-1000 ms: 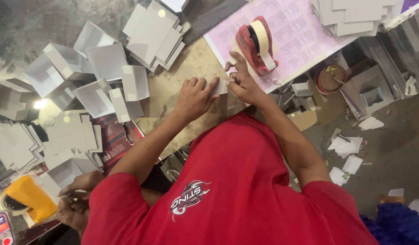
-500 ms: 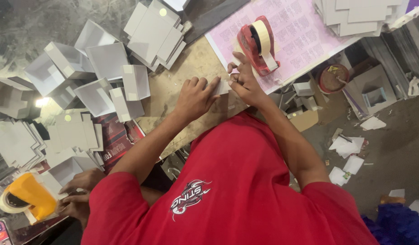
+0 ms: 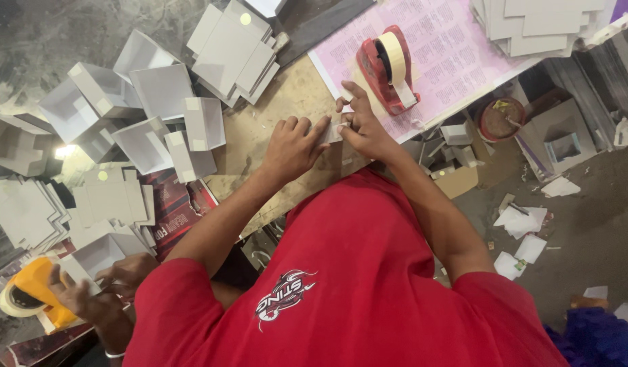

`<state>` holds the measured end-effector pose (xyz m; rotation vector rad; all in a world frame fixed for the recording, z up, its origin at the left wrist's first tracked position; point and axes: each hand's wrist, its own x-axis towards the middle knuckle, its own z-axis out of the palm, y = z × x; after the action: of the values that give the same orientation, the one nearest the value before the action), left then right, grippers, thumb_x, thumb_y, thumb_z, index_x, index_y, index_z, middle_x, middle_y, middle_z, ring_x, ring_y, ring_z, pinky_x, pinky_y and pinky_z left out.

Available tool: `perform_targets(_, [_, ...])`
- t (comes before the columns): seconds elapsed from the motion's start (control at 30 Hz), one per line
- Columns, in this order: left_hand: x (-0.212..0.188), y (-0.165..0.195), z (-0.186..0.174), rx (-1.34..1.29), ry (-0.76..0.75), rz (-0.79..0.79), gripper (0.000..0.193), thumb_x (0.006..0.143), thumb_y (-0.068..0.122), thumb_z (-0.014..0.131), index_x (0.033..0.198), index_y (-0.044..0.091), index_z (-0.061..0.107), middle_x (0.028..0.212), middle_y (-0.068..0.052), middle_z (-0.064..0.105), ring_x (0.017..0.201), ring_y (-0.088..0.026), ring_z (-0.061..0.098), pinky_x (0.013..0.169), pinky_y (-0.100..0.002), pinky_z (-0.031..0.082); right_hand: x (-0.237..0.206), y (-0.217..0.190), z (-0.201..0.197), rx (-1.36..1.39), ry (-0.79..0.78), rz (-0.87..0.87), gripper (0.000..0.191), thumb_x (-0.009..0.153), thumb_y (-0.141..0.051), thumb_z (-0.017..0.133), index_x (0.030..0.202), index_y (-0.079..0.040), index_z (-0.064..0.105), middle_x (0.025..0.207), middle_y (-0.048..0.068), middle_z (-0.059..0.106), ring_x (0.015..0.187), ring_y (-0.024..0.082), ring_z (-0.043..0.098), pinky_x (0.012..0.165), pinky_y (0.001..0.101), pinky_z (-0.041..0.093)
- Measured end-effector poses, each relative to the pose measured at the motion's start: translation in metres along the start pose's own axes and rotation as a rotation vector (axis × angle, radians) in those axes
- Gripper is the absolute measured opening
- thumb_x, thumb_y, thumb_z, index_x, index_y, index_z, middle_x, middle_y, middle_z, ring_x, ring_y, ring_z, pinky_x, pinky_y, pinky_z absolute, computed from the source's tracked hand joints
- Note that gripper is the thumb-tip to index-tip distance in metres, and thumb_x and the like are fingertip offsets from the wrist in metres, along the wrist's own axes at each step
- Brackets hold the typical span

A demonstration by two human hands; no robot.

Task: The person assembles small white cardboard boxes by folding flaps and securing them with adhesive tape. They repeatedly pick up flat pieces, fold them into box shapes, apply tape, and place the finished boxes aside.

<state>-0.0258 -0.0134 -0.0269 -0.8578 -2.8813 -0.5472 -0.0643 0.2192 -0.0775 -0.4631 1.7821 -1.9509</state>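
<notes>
My left hand (image 3: pixel 290 146) and my right hand (image 3: pixel 363 128) meet over a small grey cardboard piece (image 3: pixel 332 130) on the brown board (image 3: pixel 280 95). The left hand's fingers press on its left side. My right hand's fingertips pinch its right edge, where a bit of tape shows. Most of the piece is hidden under my fingers. A red tape dispenser (image 3: pixel 389 68) with a cream roll stands just beyond my right hand on a pink printed sheet (image 3: pixel 457 47).
Several folded grey box trays (image 3: pixel 147 122) and flat grey blanks (image 3: pixel 232 47) lie to the left. A blank stack (image 3: pixel 538 20) sits top right. Another person's hands (image 3: pixel 100 289) at bottom left hold a yellow tape dispenser (image 3: pixel 32 292) and a grey tray. Paper scraps (image 3: pixel 525 228) litter the floor.
My hands stay on the cardboard piece, fingers shifting slightly. The other person's hands and yellow dispenser have moved a little at the bottom left.
</notes>
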Motion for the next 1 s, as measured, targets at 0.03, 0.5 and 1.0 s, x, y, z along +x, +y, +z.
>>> perform_targets(0.03, [0.0, 0.0, 0.0, -0.002, -0.003, -0.001, 0.056, 0.1, 0.044, 0.063, 0.146, 0.012, 0.056, 0.096, -0.008, 0.058, 0.088, -0.027, 0.054, 0.077, -0.042, 0.042, 0.0, 0.001, 0.001, 0.007, 0.0, 0.007, 0.09, 0.093, 0.011, 0.058, 0.166, -0.015, 0.011, 0.128, 0.008, 0.043, 0.081, 0.004, 0.048, 0.071, 0.0176, 0.041])
perform_targets(0.5, [-0.002, -0.002, 0.009, -0.012, 0.013, -0.005, 0.057, 0.095, 0.043, 0.067, 0.142, 0.013, 0.058, 0.099, -0.008, 0.059, 0.089, -0.028, 0.055, 0.077, -0.043, 0.043, -0.006, 0.053, 0.003, 0.379, 0.244, 0.312, 0.063, 0.093, -0.012, 0.076, 0.15, -0.012, 0.047, 0.12, 0.003, 0.058, 0.095, 0.012, 0.06, 0.076, 0.0238, 0.052])
perform_targets(1.0, [-0.043, 0.003, 0.039, 0.354, 0.472, 0.098, 0.051, 0.107, 0.052, 0.058, 0.133, 0.008, 0.063, 0.12, -0.011, 0.066, 0.104, -0.024, 0.062, 0.104, -0.054, 0.039, 0.006, 0.04, 0.009, 0.93, 0.353, 0.487, 0.048, 0.099, -0.009, 0.069, 0.14, 0.0, 0.045, 0.113, 0.004, 0.069, 0.106, 0.017, 0.068, 0.094, 0.0327, 0.059])
